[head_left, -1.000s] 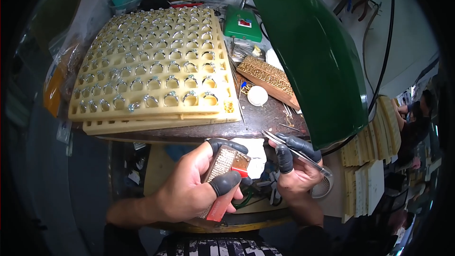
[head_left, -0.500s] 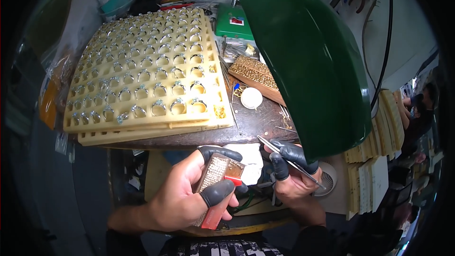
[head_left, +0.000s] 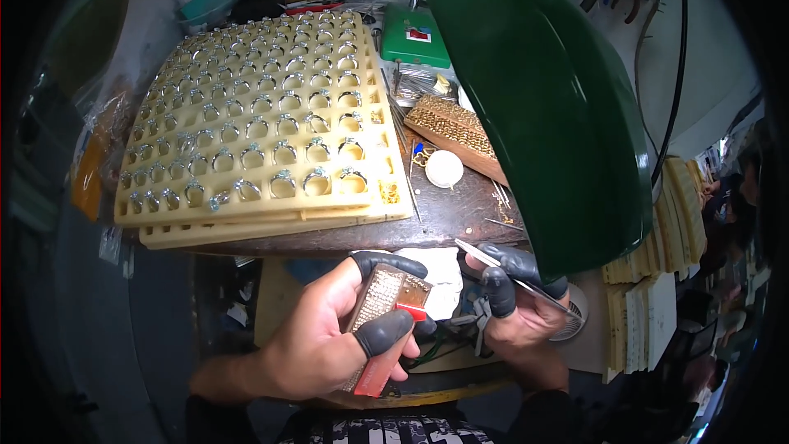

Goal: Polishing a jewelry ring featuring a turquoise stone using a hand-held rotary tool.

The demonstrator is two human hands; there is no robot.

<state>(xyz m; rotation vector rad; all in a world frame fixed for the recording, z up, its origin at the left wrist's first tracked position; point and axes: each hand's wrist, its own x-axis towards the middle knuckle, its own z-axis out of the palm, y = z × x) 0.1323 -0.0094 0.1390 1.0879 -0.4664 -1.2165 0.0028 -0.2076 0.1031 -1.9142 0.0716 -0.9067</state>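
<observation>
My left hand is closed around a small brown block with rows of tiny shiny bumps on its face. A red strip lies along the block's side under my thumb. To the right, my right hand is closed on a pair of metal tweezers, whose tips point up and left, apart from the block. Black finger cots cover several fingertips of both hands. Beyond the hands, a cream foam tray bears many rows of silver rings with pale stones, such as one ring near its front.
A large green lamp shade overhangs the right side, close above my right hand. On the dark bench lie a studded wooden block, a round white piece and a green box. Foam trays are stacked at right.
The whole view has shifted slightly. My right hand has moved a little to the right with the tweezers, which now lie at a flatter slant. My left hand keeps its hold on the block.
</observation>
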